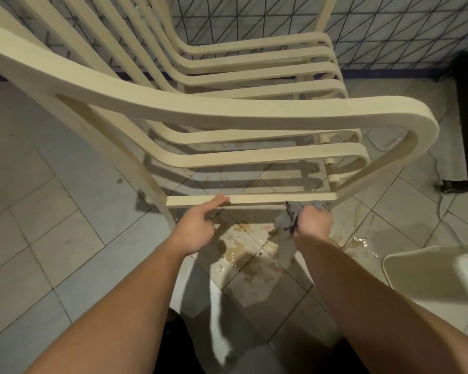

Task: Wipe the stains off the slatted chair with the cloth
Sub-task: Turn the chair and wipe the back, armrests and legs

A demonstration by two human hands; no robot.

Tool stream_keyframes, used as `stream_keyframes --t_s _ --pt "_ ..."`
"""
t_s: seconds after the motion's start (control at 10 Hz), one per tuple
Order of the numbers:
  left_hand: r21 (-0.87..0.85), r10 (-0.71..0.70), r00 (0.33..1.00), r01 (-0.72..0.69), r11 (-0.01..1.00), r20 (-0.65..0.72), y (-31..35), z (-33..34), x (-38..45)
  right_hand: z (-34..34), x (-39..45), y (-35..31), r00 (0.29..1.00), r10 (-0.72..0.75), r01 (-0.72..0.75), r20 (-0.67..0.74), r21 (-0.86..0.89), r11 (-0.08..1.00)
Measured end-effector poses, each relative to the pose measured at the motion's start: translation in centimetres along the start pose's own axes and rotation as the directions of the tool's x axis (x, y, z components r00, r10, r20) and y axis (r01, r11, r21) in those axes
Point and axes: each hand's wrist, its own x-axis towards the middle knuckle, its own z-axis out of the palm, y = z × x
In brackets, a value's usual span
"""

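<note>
The cream slatted chair [227, 114] is standing on the wet, brown-stained tiled floor [65, 238] in front of you. Your left hand [197, 225] is resting loosely spread fingers on its lowest bar, while your right hand [312, 221] is gripping the bunched grey cloth [288, 215] against that bar's right end.
</note>
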Motion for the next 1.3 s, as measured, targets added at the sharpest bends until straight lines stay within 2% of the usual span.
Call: stream_keyframes --t_s 0.1,0.2,0.3,0.4,0.5,0.6,0.7,0.8,0.9,1.0,1.1,1.2,1.3 --pt "-0.107 -0.307 0.865 0.288 0.951 -0.396 -3.5 -3.1 -1.6 2.1 -1.1 0.6 0.997 0.011 -0.007 0.073 -0.053 0.999" --pt "-0.396 -0.541 0.594 0.369 0.841 -0.596 -5.7 -5.4 -2.4 4.6 -3.9 1.3 0.985 0.039 -0.026 0.168 -0.081 0.996" --pt "-0.524 -0.467 0.743 0.185 0.831 -0.479 -4.0 -7.4 -1.8 8.0 -5.8 2.3 0.971 0.063 -0.051 0.230 -0.057 0.997" --pt "-0.380 -0.301 0.831 0.119 0.917 -0.467 -1.9 -8.6 -1.1 10.5 -7.3 3.3 0.965 0.102 -0.079 0.240 -0.105 0.991" --pt "-0.326 -0.288 0.812 0.129 0.937 -0.507 -1.8 -9.2 -0.6 13.0 -8.8 4.3 0.941 0.128 -0.101 0.313 -0.101 0.990" --pt "-0.316 -0.281 0.829 0.134 0.939 -0.484 -2.6 -9.5 -0.6 15.9 -10.9 5.1 0.908 0.174 -0.162 0.380 -0.063 0.985" --pt "-0.367 -0.293 0.842 0.124 0.922 -0.452 -2.8 -9.8 -0.4 18.4 -13.1 5.2 0.861 0.212 -0.206 0.463 -0.063 0.976" --pt "-0.391 -0.320 0.843 0.144 0.909 -0.433 -2.9 -9.9 -0.2 20.0 -15.7 5.1 0.829 0.228 -0.274 0.511 0.016 0.961" --pt "-0.374 -0.318 0.845 0.153 0.915 -0.431 -2.8 -10.0 -0.2 18.8 -15.8 6.0 0.818 0.134 -0.100 0.559 -0.091 0.991" --pt "-0.381 -0.324 0.839 0.153 0.912 -0.438 -2.9 -10.1 -0.1 13.2 -13.8 6.7 0.809 -0.267 0.449 0.523 -0.259 0.855" --pt "-0.369 -0.325 0.834 0.159 0.916 -0.447 -2.8 -9.9 -0.1 7.3 -11.2 5.3 0.704 -0.535 0.700 0.467 -0.326 0.636" --pt "-0.354 -0.308 0.836 0.148 0.923 -0.454 -2.5 -9.7 -0.3 5.7 -6.5 4.4 0.534 -0.692 0.750 0.485 -0.650 0.123" --pt "-0.361 -0.306 0.835 0.140 0.922 -0.458 -2.6 -9.7 -0.3 7.0 -5.0 4.8 0.577 -0.458 0.725 0.676 -0.682 -0.094"
